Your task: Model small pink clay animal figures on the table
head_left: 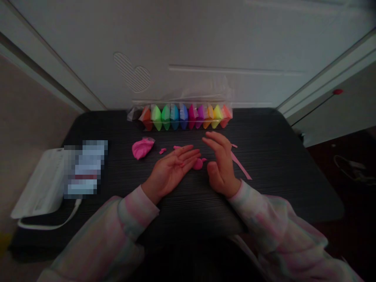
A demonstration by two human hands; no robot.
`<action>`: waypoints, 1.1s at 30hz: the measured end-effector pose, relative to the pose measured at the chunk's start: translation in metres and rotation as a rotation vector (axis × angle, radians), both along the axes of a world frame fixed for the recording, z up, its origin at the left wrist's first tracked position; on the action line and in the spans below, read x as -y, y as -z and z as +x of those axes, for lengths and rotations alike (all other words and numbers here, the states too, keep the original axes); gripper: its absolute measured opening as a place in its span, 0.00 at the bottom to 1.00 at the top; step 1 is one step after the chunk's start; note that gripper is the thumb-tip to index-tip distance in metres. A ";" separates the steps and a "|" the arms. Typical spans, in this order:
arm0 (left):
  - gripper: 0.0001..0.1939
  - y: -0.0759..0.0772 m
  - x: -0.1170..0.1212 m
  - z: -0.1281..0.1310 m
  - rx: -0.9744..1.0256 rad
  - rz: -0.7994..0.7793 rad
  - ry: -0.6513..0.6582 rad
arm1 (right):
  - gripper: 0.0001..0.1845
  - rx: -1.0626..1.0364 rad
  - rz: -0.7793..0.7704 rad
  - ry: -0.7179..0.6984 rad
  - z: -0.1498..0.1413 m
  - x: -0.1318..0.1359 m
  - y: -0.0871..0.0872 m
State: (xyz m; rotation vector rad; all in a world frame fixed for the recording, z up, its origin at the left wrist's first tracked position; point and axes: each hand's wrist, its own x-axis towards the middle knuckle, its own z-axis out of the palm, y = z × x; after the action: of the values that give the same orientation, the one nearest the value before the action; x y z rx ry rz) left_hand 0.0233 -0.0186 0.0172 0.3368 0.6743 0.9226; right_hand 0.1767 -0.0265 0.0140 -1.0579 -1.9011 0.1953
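My left hand lies palm up over the table, its fingers stretched out flat. What looks like a small pink bit of modelling clay rests on the palm near the finger bases. To its right, my right hand is raised with fingers apart and slightly bent, holding nothing I can see. Between the hands sits a flattened round of pink clay, partly behind the left fingertips. Small pink clay pieces lie beyond the left hand. A larger pink clay lump in clear wrap is farther left.
A clear bag of colourful clay packets stands along the table's back edge, against a white panel. A pink plastic-looking strip lies right of my right hand. At left are a phone, a white box and a white cable.
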 end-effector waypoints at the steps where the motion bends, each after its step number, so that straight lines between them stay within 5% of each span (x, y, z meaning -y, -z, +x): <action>1: 0.23 0.001 0.001 0.001 0.025 -0.015 -0.001 | 0.23 -0.021 0.015 0.000 -0.004 0.001 0.000; 7: 0.17 -0.001 -0.006 -0.007 -0.115 0.048 -0.046 | 0.19 -0.061 0.007 0.029 -0.017 0.007 -0.001; 10: 0.11 -0.007 -0.017 -0.026 -0.499 0.235 -0.187 | 0.17 -0.065 -0.050 0.088 -0.016 0.006 -0.001; 13: 0.12 -0.013 -0.024 -0.044 -1.141 0.520 -0.320 | 0.15 -0.077 -0.070 0.132 -0.013 0.002 0.000; 16: 0.13 -0.017 -0.022 -0.050 -1.743 0.749 -0.077 | 0.13 -0.065 -0.085 0.128 -0.012 -0.001 0.002; 19: 0.16 -0.014 -0.015 -0.046 -2.006 0.832 0.290 | 0.12 -0.050 -0.095 0.121 -0.012 -0.001 0.002; 21: 0.17 -0.011 -0.013 -0.043 -2.085 0.816 0.395 | 0.12 -0.047 -0.097 0.122 -0.012 0.000 0.001; 24: 0.20 -0.009 -0.014 -0.042 -2.101 0.794 0.384 | 0.11 -0.045 -0.082 0.122 -0.012 0.000 0.000; 33: 0.14 -0.017 -0.009 -0.030 -1.438 0.857 0.337 | 0.08 0.200 -0.164 0.031 -0.015 -0.003 0.004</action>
State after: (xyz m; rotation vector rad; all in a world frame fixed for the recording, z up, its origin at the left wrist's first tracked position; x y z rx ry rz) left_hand -0.0068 -0.0095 0.0344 1.9211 1.4167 0.4722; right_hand 0.1622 -0.0237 0.0098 -1.2559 -2.0736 0.2379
